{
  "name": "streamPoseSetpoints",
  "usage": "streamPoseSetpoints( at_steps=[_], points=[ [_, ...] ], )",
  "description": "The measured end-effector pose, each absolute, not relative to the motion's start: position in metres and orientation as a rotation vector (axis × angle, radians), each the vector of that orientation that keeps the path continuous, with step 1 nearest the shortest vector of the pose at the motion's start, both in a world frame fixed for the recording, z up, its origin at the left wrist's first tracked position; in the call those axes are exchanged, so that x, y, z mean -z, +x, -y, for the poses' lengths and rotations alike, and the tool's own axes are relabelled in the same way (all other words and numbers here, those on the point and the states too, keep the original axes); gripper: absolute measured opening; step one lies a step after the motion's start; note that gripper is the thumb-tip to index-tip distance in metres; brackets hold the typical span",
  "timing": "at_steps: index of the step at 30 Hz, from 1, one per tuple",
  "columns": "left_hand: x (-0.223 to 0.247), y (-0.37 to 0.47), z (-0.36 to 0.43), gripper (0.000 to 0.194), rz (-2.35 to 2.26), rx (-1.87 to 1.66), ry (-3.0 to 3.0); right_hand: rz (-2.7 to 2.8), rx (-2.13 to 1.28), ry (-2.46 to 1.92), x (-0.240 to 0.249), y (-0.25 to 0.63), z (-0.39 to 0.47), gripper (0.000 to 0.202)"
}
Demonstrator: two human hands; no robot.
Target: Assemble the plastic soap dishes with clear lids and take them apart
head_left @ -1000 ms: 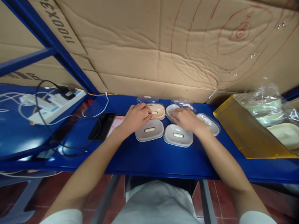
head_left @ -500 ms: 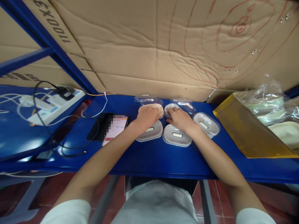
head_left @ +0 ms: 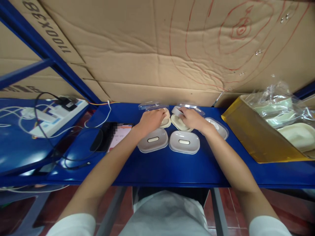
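Observation:
My left hand [head_left: 153,120] bends its fingers at a cream dish [head_left: 166,120] at the back of the blue table; what its fingertips hold is hidden. My right hand [head_left: 191,118] grips a grey inner tray [head_left: 176,110], tilted up over a second cream dish [head_left: 178,122]. Nearer me lie two grey oval dishes, the left one [head_left: 153,146] and the right one [head_left: 184,149], each with a cream bar in its middle. A third grey dish [head_left: 219,128] with clear plastic sits right of my right hand.
Clear lids [head_left: 150,106] lie behind my hands. Left are a phone [head_left: 121,135], a black object [head_left: 102,139], cables and a white power strip [head_left: 52,123]. A yellow-edged box [head_left: 246,131] with wrapped dishes stands right. Cardboard [head_left: 118,49] rises behind.
My right hand has raised the grey tray from the cream dish beneath it. My left hand has shifted slightly, showing more of the grey dish below. The whole view has shifted a little.

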State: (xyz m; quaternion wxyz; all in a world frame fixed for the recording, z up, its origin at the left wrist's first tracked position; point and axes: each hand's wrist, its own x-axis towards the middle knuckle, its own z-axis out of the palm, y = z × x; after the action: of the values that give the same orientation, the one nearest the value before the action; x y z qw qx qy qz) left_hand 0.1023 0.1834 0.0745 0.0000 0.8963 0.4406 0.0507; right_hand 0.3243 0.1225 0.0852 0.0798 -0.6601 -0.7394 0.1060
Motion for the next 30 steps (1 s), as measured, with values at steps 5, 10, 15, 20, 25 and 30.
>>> streamPoseSetpoints(
  at_steps=[5, 10, 15, 20, 25, 30],
  points=[
    [-0.069, 0.105, -0.197, 0.036, -1.377, -0.436, 2.786, 2.126, -0.241, -1.997, -0.088, 0.336, -0.127, 0.045],
    [-0.069, 0.102, -0.197, 0.035, -1.291, -0.570, 2.802, 1.995, -0.143, -2.087, -0.104, 0.352, -0.122, 0.046],
    [-0.065, 0.068, -0.157, 0.027, -1.114, -0.548, 2.875, 1.899, -0.013, -2.148, -0.107, 0.381, -0.081, 0.040],
    [-0.049, 0.025, -0.121, 0.042, -1.028, -0.364, 2.944, 2.009, -0.026, -2.127, -0.068, 0.404, -0.022, 0.049],
    [-0.050, 0.015, -0.119, 0.061, -0.983, -0.170, 2.862, 1.986, 0.078, -2.136, -0.042, 0.416, -0.008, 0.060],
    [-0.054, 0.016, -0.126, 0.080, -0.860, -0.011, 2.744, 1.858, -0.145, -1.973, -0.054, 0.430, -0.011, 0.049]
  ],
)
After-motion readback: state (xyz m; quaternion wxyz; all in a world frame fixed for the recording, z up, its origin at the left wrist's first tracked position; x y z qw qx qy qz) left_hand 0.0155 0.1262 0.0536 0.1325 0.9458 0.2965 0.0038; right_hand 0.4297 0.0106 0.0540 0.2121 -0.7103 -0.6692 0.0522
